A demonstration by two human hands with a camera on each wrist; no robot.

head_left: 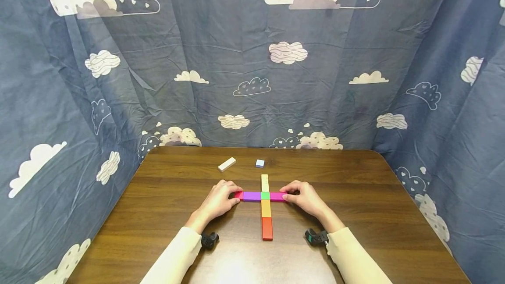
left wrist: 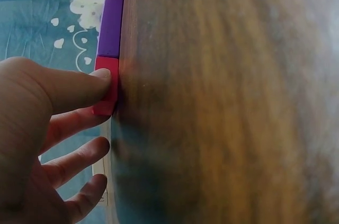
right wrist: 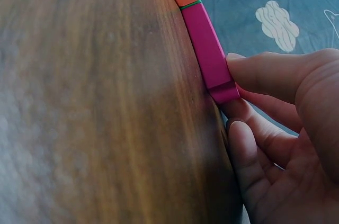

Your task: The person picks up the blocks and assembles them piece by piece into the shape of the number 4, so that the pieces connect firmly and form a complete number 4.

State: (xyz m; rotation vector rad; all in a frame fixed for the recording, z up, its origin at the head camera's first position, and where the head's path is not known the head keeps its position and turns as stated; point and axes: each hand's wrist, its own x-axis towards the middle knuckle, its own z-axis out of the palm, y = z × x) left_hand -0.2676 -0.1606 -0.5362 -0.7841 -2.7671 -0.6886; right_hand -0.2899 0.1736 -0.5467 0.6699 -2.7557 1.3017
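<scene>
Coloured blocks lie in a cross on the table. My left hand [head_left: 218, 199] pinches a pinkish-red block [left wrist: 113, 94] at the cross's left end, its thumb on the near side in the left wrist view. That block meets a purple block [head_left: 252, 196], which runs to a small green block [head_left: 265, 196] at the centre. At the right end, my right hand [head_left: 308, 197] pinches the outer part of a magenta block [right wrist: 205, 44] between thumb and fingers. A pale yellow block [head_left: 264, 183] extends away from the centre; an orange block [head_left: 266, 208] and a red block [head_left: 267, 229] extend toward me.
Beyond the cross, a white block [head_left: 226, 164] lies slantwise at the back left, with a small light-blue block [head_left: 260, 163] to its right. The brown wooden table [head_left: 339, 174] ends at a cloud-patterned curtain [head_left: 236, 56] behind and at both sides.
</scene>
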